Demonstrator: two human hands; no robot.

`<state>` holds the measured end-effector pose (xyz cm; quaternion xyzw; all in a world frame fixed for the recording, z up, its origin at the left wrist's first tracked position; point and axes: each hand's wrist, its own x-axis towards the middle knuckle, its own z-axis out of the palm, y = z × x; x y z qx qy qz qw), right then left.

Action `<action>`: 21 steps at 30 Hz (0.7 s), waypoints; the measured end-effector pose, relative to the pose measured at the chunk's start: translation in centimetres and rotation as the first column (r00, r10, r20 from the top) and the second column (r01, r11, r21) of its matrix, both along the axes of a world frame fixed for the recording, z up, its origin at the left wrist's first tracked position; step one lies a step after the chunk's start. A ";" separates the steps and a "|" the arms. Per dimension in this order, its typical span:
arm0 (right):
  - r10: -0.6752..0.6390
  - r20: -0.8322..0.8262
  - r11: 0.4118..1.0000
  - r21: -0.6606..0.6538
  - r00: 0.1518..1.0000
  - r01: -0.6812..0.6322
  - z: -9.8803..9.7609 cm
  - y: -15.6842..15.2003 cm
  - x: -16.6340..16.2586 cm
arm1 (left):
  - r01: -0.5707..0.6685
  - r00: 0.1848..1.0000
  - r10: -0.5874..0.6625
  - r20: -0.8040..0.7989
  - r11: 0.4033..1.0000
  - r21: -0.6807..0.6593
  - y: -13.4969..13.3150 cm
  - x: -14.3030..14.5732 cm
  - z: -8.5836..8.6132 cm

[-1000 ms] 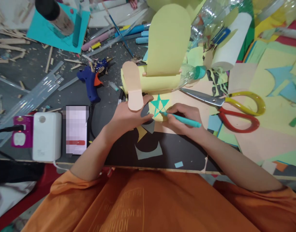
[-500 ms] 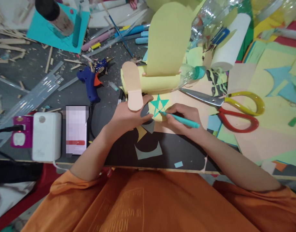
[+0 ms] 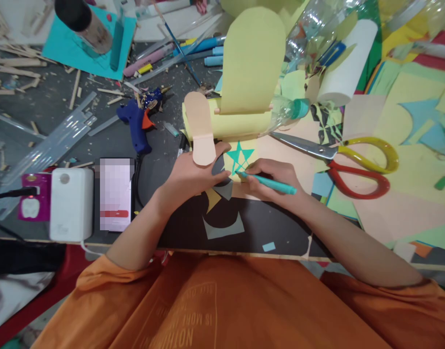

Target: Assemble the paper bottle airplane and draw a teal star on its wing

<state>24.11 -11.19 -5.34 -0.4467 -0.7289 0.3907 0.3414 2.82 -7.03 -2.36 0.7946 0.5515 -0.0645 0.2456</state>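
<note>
My right hand [image 3: 275,177] is closed around a teal marker [image 3: 282,185]. The marker's tip rests on the lower left arm of a green star [image 3: 240,154] drawn on a small yellow paper piece [image 3: 231,146]. Part of the star is coloured in, and pale gaps show in its lower half. At the left edge of that paper, my left hand [image 3: 193,177] lies with thumb and index finger spread apart, their tips touching it. A peach paper strip with rounded ends [image 3: 199,121] overlaps the back of my left hand. It hangs off a yellow paper-wrapped bottle [image 3: 240,125] lying on its side.
Scissors [image 3: 327,152] with yellow and red handles lie to the right. On the left are a blue glue gun [image 3: 137,123], a phone [image 3: 116,194] and a white power bank [image 3: 71,203]. Paper scraps [image 3: 225,228] lie in front; a white roll [image 3: 348,63] is behind.
The marker tip has moved slightly left and down within the star, and my right hand has shifted with it. More of the star's lower part is coloured. My left hand stays put.
</note>
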 end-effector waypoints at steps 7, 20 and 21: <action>0.037 0.014 0.998 0.052 0.999 -0.038 -0.2 0.0 0.0 | 0.013 1.000 -0.013 -0.007 1.000 -0.006 0.0 0.0 0.0; -0.022 0.013 0.998 0.063 1.000 0.021 -0.3 0.1 -0.1 | 0.001 1.000 -0.002 -0.006 1.000 -0.015 0.0 0.1 0.1; -0.058 0.007 0.996 0.061 0.998 0.058 -0.3 0.1 -0.1 | 0.000 1.000 0.000 -0.007 1.000 -0.017 0.1 0.1 0.1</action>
